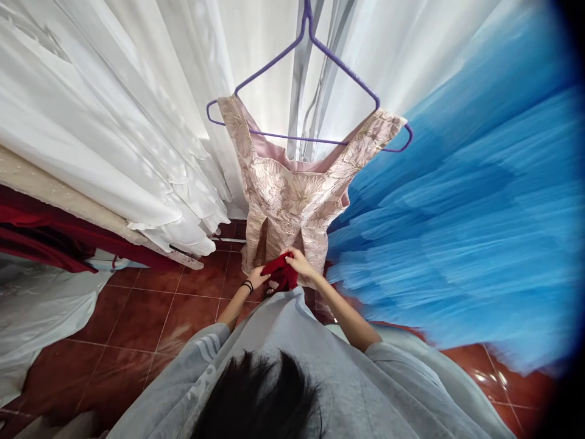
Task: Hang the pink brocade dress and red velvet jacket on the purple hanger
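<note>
Between both hands, close to my body, is a piece of dark red cloth (pixel 285 272). My left hand (pixel 257 277), with dark bands on the wrist, is closed on its left edge. My right hand (pixel 299 266) pinches the cloth from the right and top. Just beyond my hands hangs a pale pink dress (pixel 292 190) with a shiny gold floral pattern. Its wide straps rest on a purple hanger (pixel 336 60). The lower part of the dress is partly hidden behind my hands and the red cloth.
White garments or drapes (pixel 150 122) hang to the left. Layers of blue tulle (pixel 475 219) fill the right side. Dark red fabric (pixel 41 222) and a whitish sheer cloth (pixel 50 323) lie at the far left. The floor is reddish-brown tile (pixel 137 317).
</note>
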Demonstrator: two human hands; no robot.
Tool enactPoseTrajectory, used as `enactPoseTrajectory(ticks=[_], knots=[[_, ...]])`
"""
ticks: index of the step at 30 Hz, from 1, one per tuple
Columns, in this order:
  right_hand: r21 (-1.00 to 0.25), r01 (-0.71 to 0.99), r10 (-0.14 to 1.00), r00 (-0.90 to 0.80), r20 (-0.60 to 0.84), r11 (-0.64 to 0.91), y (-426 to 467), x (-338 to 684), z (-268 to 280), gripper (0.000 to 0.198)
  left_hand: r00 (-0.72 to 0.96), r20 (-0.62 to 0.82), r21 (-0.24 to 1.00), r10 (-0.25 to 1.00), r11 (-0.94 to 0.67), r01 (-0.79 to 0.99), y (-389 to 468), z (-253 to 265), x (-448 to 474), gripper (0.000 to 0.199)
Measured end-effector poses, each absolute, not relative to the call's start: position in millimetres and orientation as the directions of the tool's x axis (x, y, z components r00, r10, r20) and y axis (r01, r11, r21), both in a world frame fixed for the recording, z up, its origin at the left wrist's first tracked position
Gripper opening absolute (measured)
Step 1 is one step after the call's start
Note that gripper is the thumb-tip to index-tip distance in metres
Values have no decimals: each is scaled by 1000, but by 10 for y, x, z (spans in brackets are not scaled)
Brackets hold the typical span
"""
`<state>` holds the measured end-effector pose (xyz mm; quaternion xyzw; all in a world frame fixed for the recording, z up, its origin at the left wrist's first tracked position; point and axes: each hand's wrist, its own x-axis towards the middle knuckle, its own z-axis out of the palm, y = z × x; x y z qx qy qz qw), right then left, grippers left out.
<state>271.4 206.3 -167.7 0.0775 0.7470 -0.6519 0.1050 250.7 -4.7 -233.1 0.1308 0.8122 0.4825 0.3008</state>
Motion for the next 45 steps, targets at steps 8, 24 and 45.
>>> enactPoseTrajectory(ticks=[8, 24, 45], knots=[[-616, -170, 13, -959, 281, 769, 2701, 2856, -775, 42, -910, 269, 673, 315, 614, 412, -260, -965, 2244, 12], [-635, -193, 157, -878, 452, 748, 3020, 2601, 428, 23, -851, -180, 941, 493, 339, -2, -357, 345, 1999, 39], [-989, -100, -14, -995, 99, 112, 1243, 2881, -124, 48, -954, 294, 892, 58, 341, 296, -274, 160, 2941, 39]])
